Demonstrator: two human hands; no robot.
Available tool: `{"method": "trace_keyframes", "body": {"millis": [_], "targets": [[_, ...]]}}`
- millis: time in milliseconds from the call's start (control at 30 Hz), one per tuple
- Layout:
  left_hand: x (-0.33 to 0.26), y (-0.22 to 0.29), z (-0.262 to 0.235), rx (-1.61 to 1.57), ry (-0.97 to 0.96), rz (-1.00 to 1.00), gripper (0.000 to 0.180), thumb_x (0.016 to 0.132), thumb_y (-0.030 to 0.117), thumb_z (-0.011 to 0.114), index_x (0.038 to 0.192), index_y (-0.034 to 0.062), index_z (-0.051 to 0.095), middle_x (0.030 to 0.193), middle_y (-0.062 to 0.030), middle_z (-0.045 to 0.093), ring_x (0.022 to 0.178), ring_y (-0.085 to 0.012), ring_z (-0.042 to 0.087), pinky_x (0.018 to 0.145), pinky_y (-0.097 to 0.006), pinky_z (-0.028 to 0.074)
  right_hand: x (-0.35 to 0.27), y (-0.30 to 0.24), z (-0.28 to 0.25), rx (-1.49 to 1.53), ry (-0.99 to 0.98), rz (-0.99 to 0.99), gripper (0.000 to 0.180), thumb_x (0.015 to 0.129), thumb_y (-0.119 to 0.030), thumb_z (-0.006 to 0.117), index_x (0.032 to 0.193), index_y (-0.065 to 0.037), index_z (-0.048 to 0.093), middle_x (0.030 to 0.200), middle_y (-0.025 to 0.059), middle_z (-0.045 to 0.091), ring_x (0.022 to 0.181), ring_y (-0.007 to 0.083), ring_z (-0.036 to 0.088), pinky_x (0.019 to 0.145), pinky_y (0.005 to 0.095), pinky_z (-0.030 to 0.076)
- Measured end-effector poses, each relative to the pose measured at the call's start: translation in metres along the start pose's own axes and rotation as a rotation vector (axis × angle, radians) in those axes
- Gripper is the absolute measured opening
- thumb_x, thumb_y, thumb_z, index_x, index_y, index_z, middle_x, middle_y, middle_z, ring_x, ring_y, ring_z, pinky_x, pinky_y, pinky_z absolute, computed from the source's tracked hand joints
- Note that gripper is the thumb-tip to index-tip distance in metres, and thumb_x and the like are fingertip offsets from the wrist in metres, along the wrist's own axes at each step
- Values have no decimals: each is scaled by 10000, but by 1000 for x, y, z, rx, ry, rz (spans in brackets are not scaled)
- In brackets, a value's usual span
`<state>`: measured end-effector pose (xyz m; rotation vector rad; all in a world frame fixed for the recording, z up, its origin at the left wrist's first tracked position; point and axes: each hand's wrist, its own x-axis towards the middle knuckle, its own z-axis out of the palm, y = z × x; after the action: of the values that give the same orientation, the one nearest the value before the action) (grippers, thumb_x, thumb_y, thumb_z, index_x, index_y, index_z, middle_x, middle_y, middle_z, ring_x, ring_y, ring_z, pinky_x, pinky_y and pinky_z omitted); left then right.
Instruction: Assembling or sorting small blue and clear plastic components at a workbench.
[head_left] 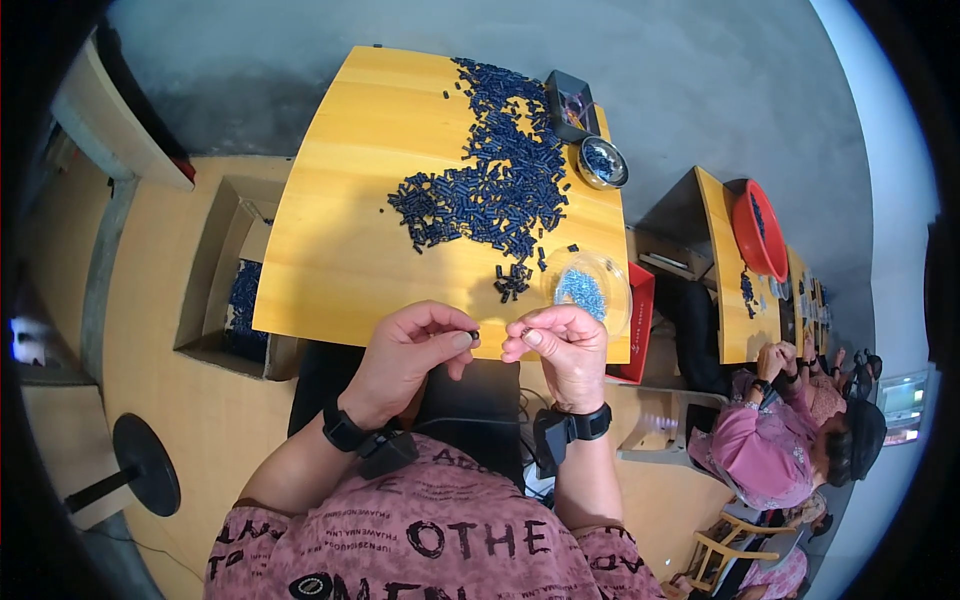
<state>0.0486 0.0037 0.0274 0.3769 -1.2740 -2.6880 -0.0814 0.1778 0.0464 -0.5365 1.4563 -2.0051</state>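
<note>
Above the near edge of the yellow table (330, 210), my two hands face each other a short gap apart. My left hand (408, 352) pinches a small black cylindrical piece (474, 336) between thumb and forefinger. Thumb and forefinger are also pressed together on my right hand (568, 350); whatever tiny thing they hold is too small to make out. Just beyond the hands lies a little group of black pieces (512, 282), with a large spread pile of the same pieces (490, 205) farther back. A clear round dish of small light-blue parts (582, 292) stands beside my right hand.
A metal bowl (603, 162) and a black box (572, 105) stand along the table's right side, a red box (642, 325) below them. Left of the table, a cardboard box (215, 290) holds more dark pieces. Rightward, a person (760, 430) works at another table with a red basin (760, 232).
</note>
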Motion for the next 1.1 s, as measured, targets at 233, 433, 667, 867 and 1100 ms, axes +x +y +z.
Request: {"method": "trace_keyframes", "body": {"millis": [233,433,667,867,1100], "targets": [[-2,3,-3,-61,-14,7,140,946,19,628,1082,-12,635,919,-97,686,748,-139,643,660,-266,538,3,16,9,98,-77,-20,128,815,59,739,919,16,677,924,141,697,798,181,668,677,270,557],[-1,1,-6,-73,-48,44,137,924,-8,644,1060,-9,644,890,-94,684,711,-144,652,645,-255,533,2,16,25,-108,-62,-153,180,736,77,793,866,-4,699,917,78,660,856,164,625,777,275,508],[-3,3,-11,-70,-80,67,114,910,-14,658,1023,0,647,865,-82,676,700,-135,651,647,-243,532,2,13,34,-239,-108,-195,174,730,76,799,855,-2,706,898,85,672,841,171,633,758,278,507],[-5,4,-16,-22,-84,91,95,923,21,662,1014,-4,673,834,-46,671,694,-98,632,658,-223,514,3,5,41,-380,-103,-216,159,725,57,811,836,0,713,879,82,679,801,169,634,730,281,501],[-4,2,-23,73,-93,137,64,925,4,651,988,1,664,882,-61,677,693,-101,632,641,-225,516,3,-7,43,-642,-166,-282,148,737,35,805,852,-20,729,848,68,675,771,164,638,677,275,502]]}}
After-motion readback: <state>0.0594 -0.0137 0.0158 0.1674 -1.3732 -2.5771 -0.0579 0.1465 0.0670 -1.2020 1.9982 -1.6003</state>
